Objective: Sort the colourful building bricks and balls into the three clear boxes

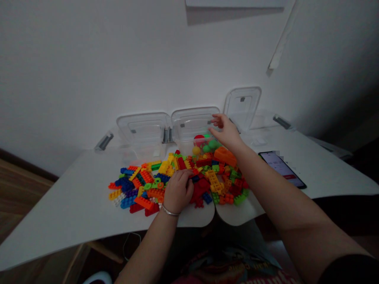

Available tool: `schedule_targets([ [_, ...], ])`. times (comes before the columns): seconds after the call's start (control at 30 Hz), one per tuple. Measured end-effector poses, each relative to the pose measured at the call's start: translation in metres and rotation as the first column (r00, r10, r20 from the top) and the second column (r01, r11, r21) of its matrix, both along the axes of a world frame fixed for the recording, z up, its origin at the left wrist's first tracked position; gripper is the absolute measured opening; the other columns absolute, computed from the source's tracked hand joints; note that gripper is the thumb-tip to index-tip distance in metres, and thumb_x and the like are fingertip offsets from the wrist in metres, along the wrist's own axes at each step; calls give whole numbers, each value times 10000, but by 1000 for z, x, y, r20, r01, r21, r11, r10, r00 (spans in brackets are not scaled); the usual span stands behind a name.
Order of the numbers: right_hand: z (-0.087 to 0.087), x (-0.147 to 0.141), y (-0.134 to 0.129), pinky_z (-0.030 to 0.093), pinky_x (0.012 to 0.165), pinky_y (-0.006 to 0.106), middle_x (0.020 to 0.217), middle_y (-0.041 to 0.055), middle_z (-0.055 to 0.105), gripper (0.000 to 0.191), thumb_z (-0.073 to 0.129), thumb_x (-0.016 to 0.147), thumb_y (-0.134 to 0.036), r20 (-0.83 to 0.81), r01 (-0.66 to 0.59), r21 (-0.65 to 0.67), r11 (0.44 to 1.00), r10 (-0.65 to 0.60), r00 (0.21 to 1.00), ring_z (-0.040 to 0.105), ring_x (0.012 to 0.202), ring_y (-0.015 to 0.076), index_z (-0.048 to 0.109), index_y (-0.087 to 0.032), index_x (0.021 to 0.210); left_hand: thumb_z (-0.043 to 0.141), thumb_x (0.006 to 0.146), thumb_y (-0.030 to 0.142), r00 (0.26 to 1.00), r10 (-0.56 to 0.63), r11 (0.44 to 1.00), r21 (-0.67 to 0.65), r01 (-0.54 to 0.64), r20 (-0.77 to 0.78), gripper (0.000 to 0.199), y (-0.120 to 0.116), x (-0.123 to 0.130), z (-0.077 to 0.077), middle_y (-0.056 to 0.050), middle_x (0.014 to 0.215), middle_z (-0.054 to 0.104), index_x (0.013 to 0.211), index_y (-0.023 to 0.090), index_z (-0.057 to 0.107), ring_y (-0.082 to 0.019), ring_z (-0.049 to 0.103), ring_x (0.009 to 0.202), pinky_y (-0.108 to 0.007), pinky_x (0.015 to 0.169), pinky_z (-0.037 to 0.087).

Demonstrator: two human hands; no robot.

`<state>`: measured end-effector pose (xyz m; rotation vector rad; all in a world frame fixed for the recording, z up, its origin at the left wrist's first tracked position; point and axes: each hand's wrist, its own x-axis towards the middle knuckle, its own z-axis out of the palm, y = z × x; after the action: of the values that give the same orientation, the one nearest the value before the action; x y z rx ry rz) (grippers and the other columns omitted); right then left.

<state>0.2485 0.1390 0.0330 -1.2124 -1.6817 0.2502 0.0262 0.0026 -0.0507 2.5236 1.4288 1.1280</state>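
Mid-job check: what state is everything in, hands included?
Bricks: piled on the table
Left hand: on bricks, grip unclear
Right hand: raised, open
Balls: inside the middle box
Left lid: open
Middle lid: open
Right lid: open
Phone: lying flat, screen lit

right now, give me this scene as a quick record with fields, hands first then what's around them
left hand: down on the toy bricks; any grip is hidden
right hand: raised near the middle clear lid, fingers parted, nothing visible in it
toy bricks: mixed-colour pile on the white table
balls: red, green and yellow, behind the pile
clear lids: three, standing up near the wall
smartphone: on the table, right of the pile, screen lit
bracelet: on the left wrist
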Motion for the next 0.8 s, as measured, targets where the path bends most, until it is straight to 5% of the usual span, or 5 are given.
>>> schedule_targets([
  [0.2, 4, 31, -32, 530, 754, 350, 977, 59, 706, 338, 619, 769, -347, -126, 51, 26, 998, -47, 991, 642, 820, 177, 611, -204, 1075, 482, 854, 118, 1000, 0, 1000, -8, 0, 3, 222, 0, 0, 0, -93, 1048, 679, 1027, 178, 606, -229, 614, 1006, -417, 924, 527],
  [0.43, -31, 69, -73, 516, 726, 360, 905, 79, 721, 321, 570, 807, -439, 87, 267, -186, 946, -255, 963, 649, 765, 203, 680, -181, 963, 476, 856, 117, 1000, 3, 1000, 9, -3, 0, 217, 0, 0, 1, -87, 1047, 676, 1021, 183, 602, -226, 616, 1001, -411, 919, 531],
  [0.67, -42, 53, -96, 476, 865, 413, 1022, 103, 718, 460, 635, 774, -474, 526, 368, -266, 891, -185, 830, 629, 957, 296, 664, -213, 1152, 476, 848, 106, 1000, -2, 1000, 11, 2, -7, 224, 0, 0, 1, -90, 1047, 675, 1022, 180, 596, -228, 615, 998, -417, 908, 536],
  [0.8, -39, 40, -97, 465, 905, 419, 1031, 92, 709, 389, 618, 781, -413, 458, 373, -210, 904, -246, 854, 605, 1007, 300, 672, -211, 1108, 475, 852, 108, 1000, 1, 1000, 9, -1, -7, 232, 0, 0, 1, -87, 1049, 677, 1037, 184, 594, -229, 613, 1002, -421, 912, 533],
])
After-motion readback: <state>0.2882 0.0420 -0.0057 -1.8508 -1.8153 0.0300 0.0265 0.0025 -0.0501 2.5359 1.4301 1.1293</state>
